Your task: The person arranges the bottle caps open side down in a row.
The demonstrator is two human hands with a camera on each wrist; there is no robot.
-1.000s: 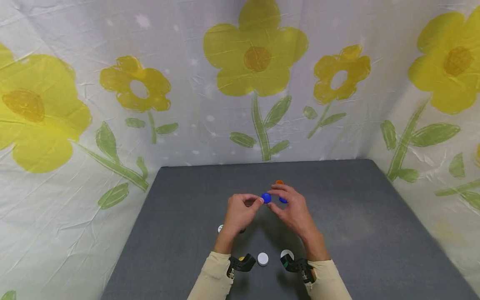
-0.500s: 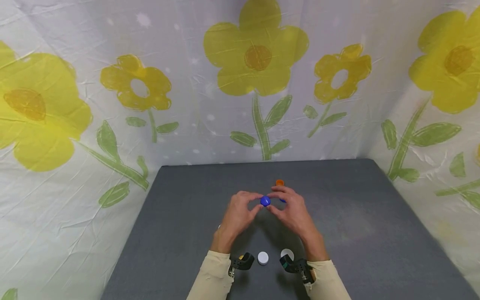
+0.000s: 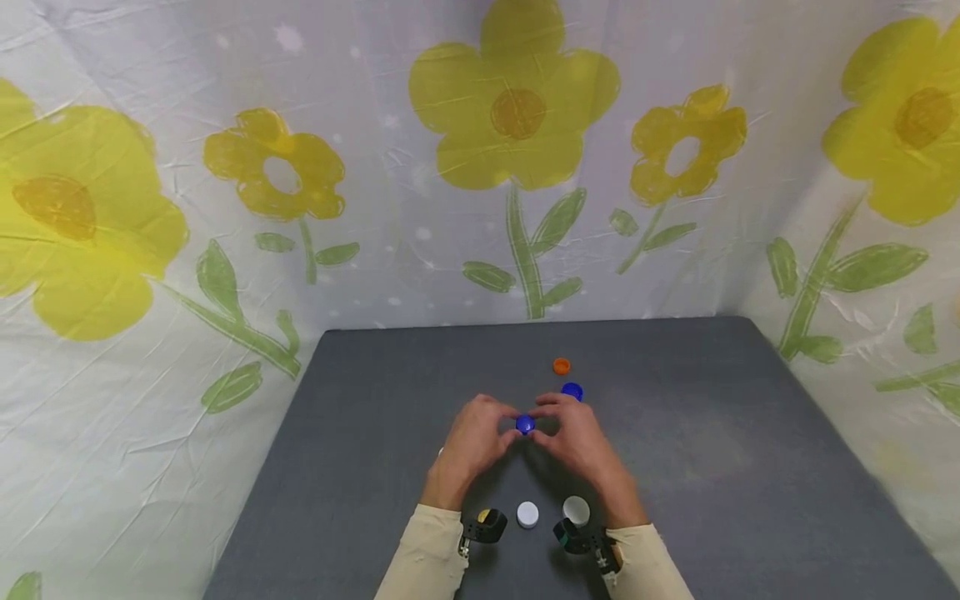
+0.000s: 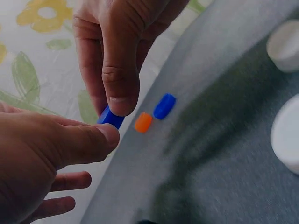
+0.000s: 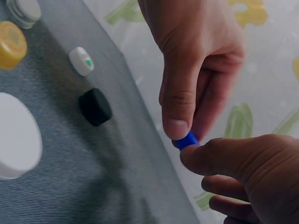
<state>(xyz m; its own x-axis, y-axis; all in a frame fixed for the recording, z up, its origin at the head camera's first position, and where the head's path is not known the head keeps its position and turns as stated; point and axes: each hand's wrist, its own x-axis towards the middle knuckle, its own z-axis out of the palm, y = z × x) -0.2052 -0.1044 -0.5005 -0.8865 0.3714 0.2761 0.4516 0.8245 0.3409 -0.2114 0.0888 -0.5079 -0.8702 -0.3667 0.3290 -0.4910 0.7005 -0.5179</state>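
Between my two hands, above the table, is a small blue bottle cap (image 3: 525, 424). My left hand (image 3: 474, 437) pinches its left side with thumb and finger. From the other side, the thumb and finger of my right hand (image 3: 576, 433) pinch it too. Up close in the left wrist view, the cap (image 4: 111, 116) is partly hidden by both thumbs. Just beyond the right hand lies a second blue cap (image 3: 572, 391), with an orange cap (image 3: 561, 366) farther back.
Near the wrists lie a white cap (image 3: 527, 514), a larger white lid (image 3: 576, 510) and a yellow cap (image 3: 483, 515). The right wrist view shows a black cap (image 5: 95, 107) and a white cap with a green mark (image 5: 81, 61). A flowered cloth (image 3: 405, 250) hangs behind the table.
Both hands have drawn nearer to the body with the blue cap. My right fingers have closed in on the cap, which only the left hand held before. The second blue cap shows more fully.
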